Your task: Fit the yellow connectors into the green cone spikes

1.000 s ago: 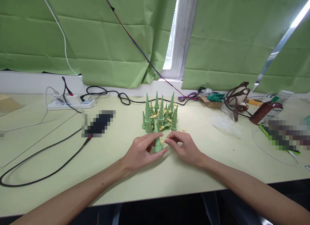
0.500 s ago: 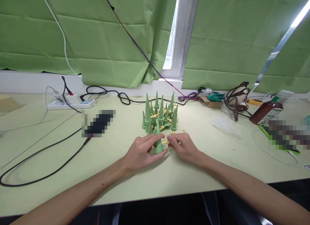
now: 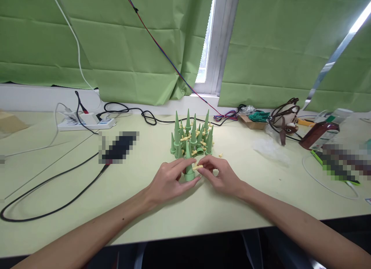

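My left hand [image 3: 171,179] is closed around the lower part of a green plastic watering spike [image 3: 189,172], which stands upright with its tip up on the table. Pinched between the thumb and fingers of my right hand [image 3: 219,175] is a small pale-yellow valve [image 3: 198,167], its end at the right side of that spike. Whether the valve is seated in the spike I cannot tell. Just behind my hands, several more green spikes [image 3: 193,131] stand upright in a cluster, with yellow valves [image 3: 185,138] among them. One loose yellow piece [image 3: 220,155] lies to their right.
On the left are a power strip [image 3: 87,124], a blurred dark device [image 3: 119,147] and a looping black cable [image 3: 58,219]. At the right lie clear plastic film [image 3: 269,149], a small cardboard box [image 3: 252,123], a brown bottle [image 3: 319,135] and a green-edged blurred object [image 3: 352,181].
My right fingers have shifted their grip on the yellow valve, which now lies more in view at the fingertips. My left hand keeps its hold on the spike.
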